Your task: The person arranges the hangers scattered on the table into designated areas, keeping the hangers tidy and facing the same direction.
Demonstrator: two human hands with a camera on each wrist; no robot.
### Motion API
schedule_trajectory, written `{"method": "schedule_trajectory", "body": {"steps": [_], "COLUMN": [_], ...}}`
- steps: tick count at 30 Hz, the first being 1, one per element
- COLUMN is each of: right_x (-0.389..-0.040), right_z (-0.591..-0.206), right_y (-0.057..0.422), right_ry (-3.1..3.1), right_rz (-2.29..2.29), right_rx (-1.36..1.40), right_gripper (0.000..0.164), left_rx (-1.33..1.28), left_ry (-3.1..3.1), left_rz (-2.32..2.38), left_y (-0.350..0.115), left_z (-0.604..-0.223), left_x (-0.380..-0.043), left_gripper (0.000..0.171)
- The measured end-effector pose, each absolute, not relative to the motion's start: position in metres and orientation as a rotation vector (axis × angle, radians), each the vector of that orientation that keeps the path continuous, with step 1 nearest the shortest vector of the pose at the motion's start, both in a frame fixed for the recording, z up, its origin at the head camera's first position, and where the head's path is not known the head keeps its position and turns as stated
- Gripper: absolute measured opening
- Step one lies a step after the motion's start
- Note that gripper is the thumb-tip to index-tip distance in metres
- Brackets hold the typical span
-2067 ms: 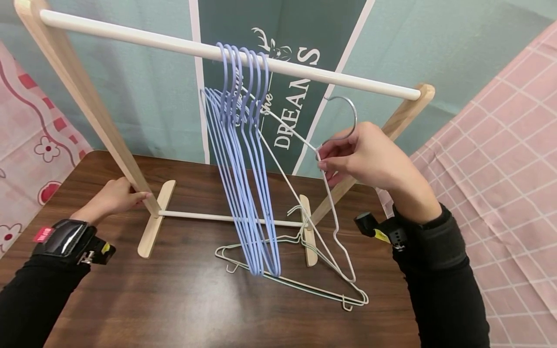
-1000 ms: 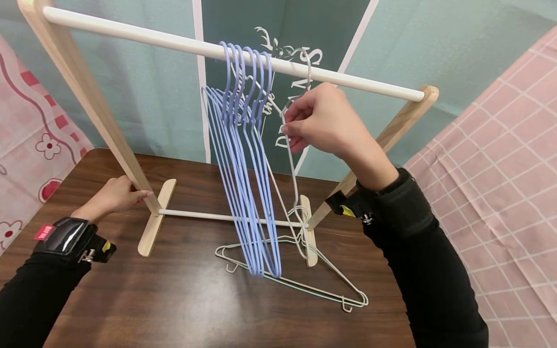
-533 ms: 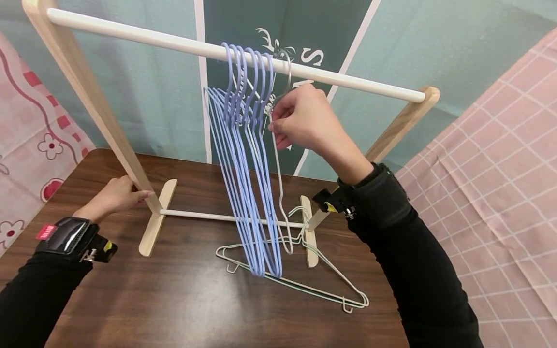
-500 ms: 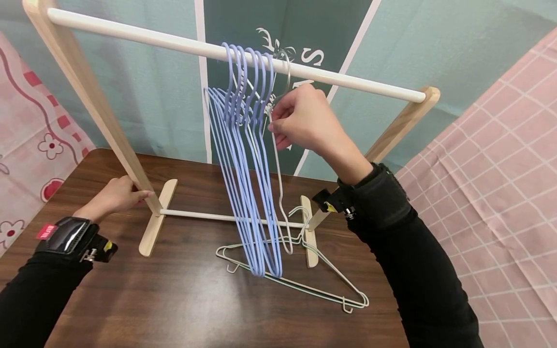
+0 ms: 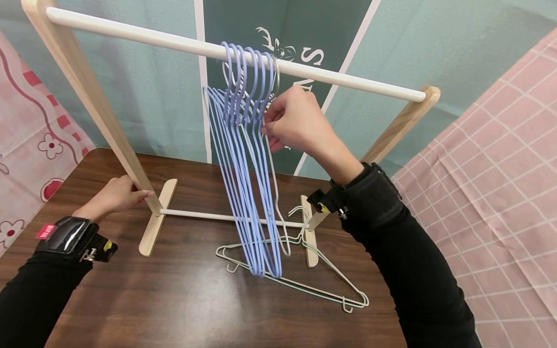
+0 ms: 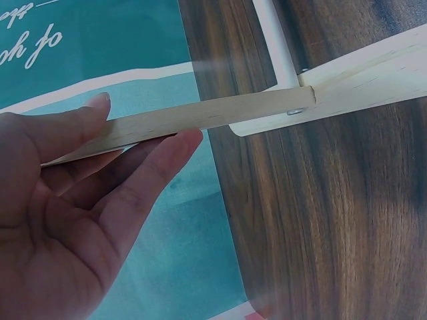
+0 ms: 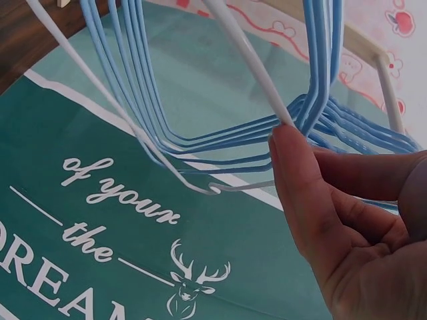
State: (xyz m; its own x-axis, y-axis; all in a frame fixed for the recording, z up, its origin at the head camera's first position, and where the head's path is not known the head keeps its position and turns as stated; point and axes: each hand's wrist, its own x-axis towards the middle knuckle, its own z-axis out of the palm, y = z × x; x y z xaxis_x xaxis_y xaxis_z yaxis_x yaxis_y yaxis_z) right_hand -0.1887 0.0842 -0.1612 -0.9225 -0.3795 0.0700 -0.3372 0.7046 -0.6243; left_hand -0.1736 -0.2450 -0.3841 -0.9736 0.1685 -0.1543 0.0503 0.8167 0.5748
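Observation:
My right hand (image 5: 296,121) pinches a white wire hanger (image 5: 276,191) near its shoulder, just below the metal hook. The hook sits over the white rail (image 5: 348,80), close beside the rightmost of several blue hangers (image 5: 236,118). In the right wrist view the thumb and fingers meet on the white hanger (image 7: 250,53), with the blue hangers (image 7: 323,67) right behind. Low on the rack's left side, my left hand (image 5: 115,195) grips the wooden upright (image 5: 100,111). The left wrist view has that upright (image 6: 233,110) between thumb and fingers.
Pale green and cream hangers (image 5: 322,293) lie on the brown table (image 5: 183,299) under the rack. A white lower bar (image 5: 204,215) joins the rack's wooden feet (image 5: 152,237). Behind hangs a teal curtain (image 5: 143,96); pink cloth (image 5: 500,169) stands at the right.
The right hand has brought the white hanger leftward and up, its hook passing over the rail, then slid it left against the blue hangers. The left hand has stayed on the upright.

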Motion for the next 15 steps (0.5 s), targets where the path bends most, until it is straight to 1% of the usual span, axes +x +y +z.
{"method": "schedule_trajectory", "body": {"steps": [15], "right_x": [-0.1856], "right_z": [-0.1567], "right_y": [0.0874], "right_ry": [2.810], "right_rz": [-0.934], "right_rx": [-0.619], "right_gripper": [0.007], "left_rx": [0.175], "left_ry": [2.802], "left_rz": [0.861], "left_y": [-0.2455], "left_z": [-0.3823], "left_x": [-0.1732], "left_gripper": [0.036]}}
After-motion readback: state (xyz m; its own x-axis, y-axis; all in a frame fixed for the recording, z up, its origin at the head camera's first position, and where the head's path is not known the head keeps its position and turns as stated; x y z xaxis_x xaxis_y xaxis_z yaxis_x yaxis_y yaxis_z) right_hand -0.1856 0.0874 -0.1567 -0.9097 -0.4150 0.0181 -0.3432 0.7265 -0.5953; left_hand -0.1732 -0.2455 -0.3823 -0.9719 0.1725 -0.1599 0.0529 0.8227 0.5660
